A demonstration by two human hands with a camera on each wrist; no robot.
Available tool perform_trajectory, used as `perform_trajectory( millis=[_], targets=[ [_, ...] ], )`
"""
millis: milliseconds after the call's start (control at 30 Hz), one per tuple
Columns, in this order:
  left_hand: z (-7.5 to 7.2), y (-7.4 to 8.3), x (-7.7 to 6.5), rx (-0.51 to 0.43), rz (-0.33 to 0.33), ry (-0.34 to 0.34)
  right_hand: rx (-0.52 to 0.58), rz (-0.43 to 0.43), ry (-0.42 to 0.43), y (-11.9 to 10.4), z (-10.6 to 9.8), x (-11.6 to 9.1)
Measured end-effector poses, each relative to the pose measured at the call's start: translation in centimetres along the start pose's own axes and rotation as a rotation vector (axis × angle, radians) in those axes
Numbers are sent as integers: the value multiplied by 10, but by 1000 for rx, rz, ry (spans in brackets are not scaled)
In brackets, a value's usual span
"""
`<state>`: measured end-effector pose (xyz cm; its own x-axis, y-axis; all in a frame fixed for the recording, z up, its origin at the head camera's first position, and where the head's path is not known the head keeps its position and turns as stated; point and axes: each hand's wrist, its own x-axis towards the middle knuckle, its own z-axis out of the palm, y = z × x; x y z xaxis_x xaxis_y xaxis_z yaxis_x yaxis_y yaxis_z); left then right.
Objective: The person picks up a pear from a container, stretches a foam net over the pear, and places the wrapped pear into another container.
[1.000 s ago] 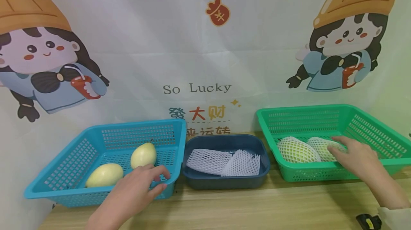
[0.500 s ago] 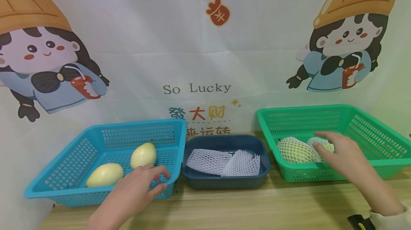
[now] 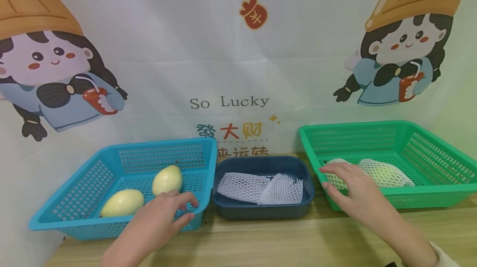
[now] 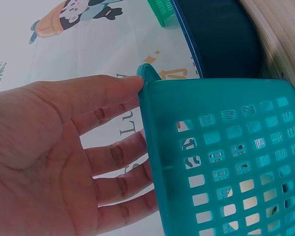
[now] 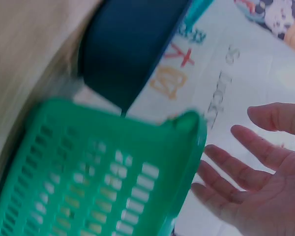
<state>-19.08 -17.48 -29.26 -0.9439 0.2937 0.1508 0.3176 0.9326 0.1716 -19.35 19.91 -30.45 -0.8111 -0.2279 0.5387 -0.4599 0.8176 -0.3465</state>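
In the head view, my left hand [image 3: 158,217] rests at the front right corner of a blue basket [image 3: 112,151]; in the left wrist view its thumb tip touches the rim. Two pale yellow oval fruits [image 3: 123,203] lie inside that basket. My right hand [image 3: 357,188] hovers over the front left corner of a green basket [image 3: 432,190], fingers spread and holding nothing. Behind it are two fruits in white foam net sleeves [image 3: 385,174], the left one partly covered by the hand. Between the baskets, a dark blue tub [image 3: 262,213] holds foam net sleeves [image 3: 244,186].
All three containers stand in a row on a wooden tabletop [image 3: 261,242]. Right behind them hangs a white printed cloth [image 3: 167,51] with cartoon figures. The tub sits close between the two basket walls.
My right hand has moved left across the green basket, from above the right netted fruit to the front left corner, uncovering that fruit. My left hand has stayed in place.
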Motion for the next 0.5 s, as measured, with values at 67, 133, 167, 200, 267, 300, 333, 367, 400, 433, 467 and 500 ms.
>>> perform_trajectory(
  millis=[67,133,167,200,267,300,333,367,400,433,467,500],
  targets=[
    [0,0,0,2,3,2,-2,-64,25,-7,9,-1],
    [-1,1,0,0,-3,3,-7,-123,36,-11,17,-2],
    [-1,1,-1,-1,-7,3,-9,-148,35,-13,22,-3],
    [-1,1,-1,0,-6,5,-12,-176,34,-14,26,-3],
    [-1,1,-1,4,-4,10,-4,-212,15,-16,33,-3],
    [-1,1,-1,6,-3,14,-3,-220,0,-17,37,-3],
    [-1,1,-1,6,-3,16,-5,-226,-16,-17,40,-3],
    [-1,2,-1,5,-3,17,-10,-231,-37,-17,42,-3],
    [-2,2,-1,3,-1,18,-17,-231,-59,-18,45,-3],
    [-1,1,-1,4,3,19,-23,-229,-81,-18,47,-3],
    [-1,1,-1,2,6,17,-33,-222,-106,-19,49,-3],
    [-1,1,-1,0,5,16,-45,-222,-128,-20,50,-2]
  ],
)
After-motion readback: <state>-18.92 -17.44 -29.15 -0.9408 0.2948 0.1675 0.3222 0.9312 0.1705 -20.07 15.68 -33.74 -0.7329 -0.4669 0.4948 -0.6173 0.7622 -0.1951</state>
